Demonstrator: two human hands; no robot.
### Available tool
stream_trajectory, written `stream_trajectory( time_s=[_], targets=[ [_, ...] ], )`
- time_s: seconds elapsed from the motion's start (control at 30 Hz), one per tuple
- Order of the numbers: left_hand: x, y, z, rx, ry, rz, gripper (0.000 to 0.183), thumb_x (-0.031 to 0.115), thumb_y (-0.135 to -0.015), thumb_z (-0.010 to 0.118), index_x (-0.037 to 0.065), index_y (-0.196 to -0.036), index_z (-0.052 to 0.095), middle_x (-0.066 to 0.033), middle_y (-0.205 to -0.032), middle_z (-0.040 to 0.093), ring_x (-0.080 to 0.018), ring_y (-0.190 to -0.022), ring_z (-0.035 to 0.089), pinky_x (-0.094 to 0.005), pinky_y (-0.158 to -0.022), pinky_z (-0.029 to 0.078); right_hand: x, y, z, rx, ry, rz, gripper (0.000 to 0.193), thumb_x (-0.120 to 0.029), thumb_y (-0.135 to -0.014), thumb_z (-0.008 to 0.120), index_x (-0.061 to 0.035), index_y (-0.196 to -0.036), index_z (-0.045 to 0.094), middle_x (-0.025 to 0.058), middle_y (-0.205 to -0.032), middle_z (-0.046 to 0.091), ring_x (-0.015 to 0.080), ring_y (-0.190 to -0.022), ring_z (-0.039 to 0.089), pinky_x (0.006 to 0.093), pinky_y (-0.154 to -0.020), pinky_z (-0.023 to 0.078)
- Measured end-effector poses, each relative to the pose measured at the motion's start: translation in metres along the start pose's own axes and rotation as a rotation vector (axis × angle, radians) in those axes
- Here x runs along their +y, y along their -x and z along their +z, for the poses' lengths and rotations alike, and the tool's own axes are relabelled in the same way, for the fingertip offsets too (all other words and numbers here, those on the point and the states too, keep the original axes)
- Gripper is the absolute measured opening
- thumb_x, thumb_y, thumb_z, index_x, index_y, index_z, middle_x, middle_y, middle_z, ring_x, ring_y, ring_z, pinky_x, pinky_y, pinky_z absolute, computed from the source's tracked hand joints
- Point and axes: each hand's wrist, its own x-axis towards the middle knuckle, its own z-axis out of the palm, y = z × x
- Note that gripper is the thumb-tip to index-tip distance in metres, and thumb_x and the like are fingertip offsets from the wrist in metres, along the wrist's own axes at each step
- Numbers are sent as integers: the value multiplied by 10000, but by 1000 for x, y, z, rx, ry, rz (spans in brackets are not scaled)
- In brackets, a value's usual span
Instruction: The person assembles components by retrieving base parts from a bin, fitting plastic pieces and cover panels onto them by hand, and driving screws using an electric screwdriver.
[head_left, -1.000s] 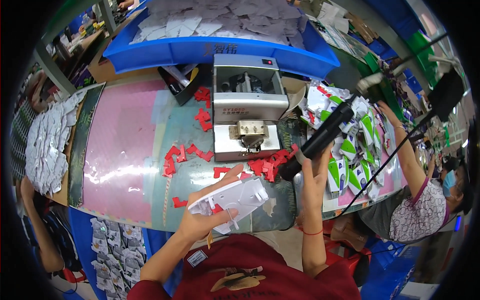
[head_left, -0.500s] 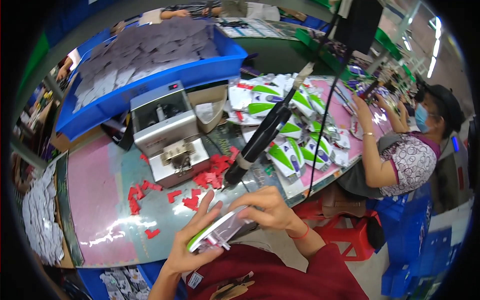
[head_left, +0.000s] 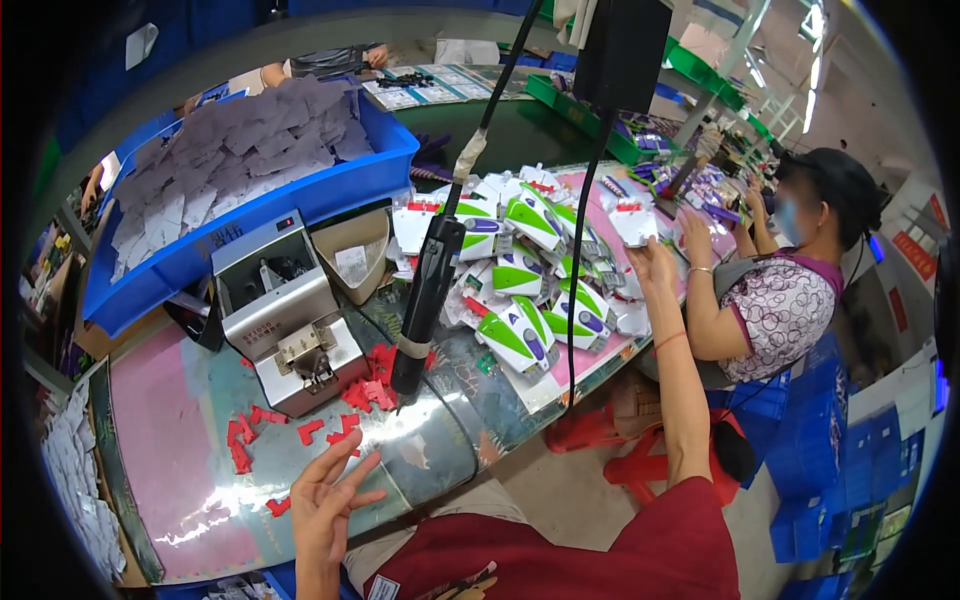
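Observation:
My left hand (head_left: 325, 500) is raised over the near table edge, fingers spread and holding nothing. My right hand (head_left: 655, 270) is stretched far to the right, its fingertips closed on the lower edge of a white plastic shell (head_left: 632, 228) with a red piece (head_left: 628, 207) on it. Left of that hand lies a heap of white-and-green plastic shells (head_left: 520, 335) with purple parts. Between my hands, a black electric screwdriver (head_left: 430, 300) hangs tip down over small red plastic pieces (head_left: 372, 380) scattered on the table.
A grey metal screw feeder (head_left: 290, 320) stands beside a cardboard bin (head_left: 355, 250). Behind them a blue crate (head_left: 385, 160) holds a pile of grey sheets. A co-worker (head_left: 785, 290) sits at the right, arms near my right hand. A red stool (head_left: 640, 465) stands below the table.
The white-and-green shell held between both hands has left my left hand. My right hand has reached out to the far right, my left has opened, and the view has shifted.

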Motion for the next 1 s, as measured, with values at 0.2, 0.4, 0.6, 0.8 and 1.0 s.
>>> stream_trajectory(
  time_s=[0.2, 0.4, 0.6, 0.8, 1.0],
  targets=[
    [6, 10, -10, 116, -94, 27, 461, -12, -737, 529, -67, -1180, 415, -227, -1236, 413, -374, -1073, 479, -377, -704, 544, 19, -29, -11, 157, 633, -263, 318, -124, -829, 517, 50, -1094, 495, 130, -1007, 545, 188, -906, 552, 286, -759, 463],
    [25, 46, -57, 384, -99, 172, 447, 103, -783, 533, -45, -1185, 404, -218, -1202, 451, -352, -1020, 527, -363, -672, 539, 46, 45, 83, -308, 80, -523, 351, -92, -852, 447, 49, -1173, 467, 127, -1165, 510, 231, -1083, 463, 321, -949, 322],
    [59, 110, -135, 620, 456, 484, 360, 172, -826, 500, 66, -1170, 473, -71, -1074, 577, -215, -862, 595, -332, -629, 498, -27, 197, 117, -699, 591, -1638, 281, 66, -821, 450, 65, -1102, 428, 247, -1057, 505, 371, -936, 525, 449, -842, 444],
    [43, 223, -210, 991, 392, 756, 291, 166, -824, 524, 72, -1099, 516, -18, -887, 624, -138, -688, 594, -302, -572, 476, 49, 315, 184, -1327, 477, -1447, 228, 26, -737, 517, -3, -963, 513, 252, -839, 581, 352, -663, 578, 409, -539, 490],
    [-16, 277, -262, 1219, -528, 47, 217, 187, -788, 558, 69, -963, 606, -89, -936, 626, -196, -664, 620, -264, -576, 485, 69, 363, 212, -1671, 506, -1084, 270, 30, -665, 548, -14, -929, 582, 203, -812, 585, 288, -619, 562, 303, -467, 421]
  ],
)
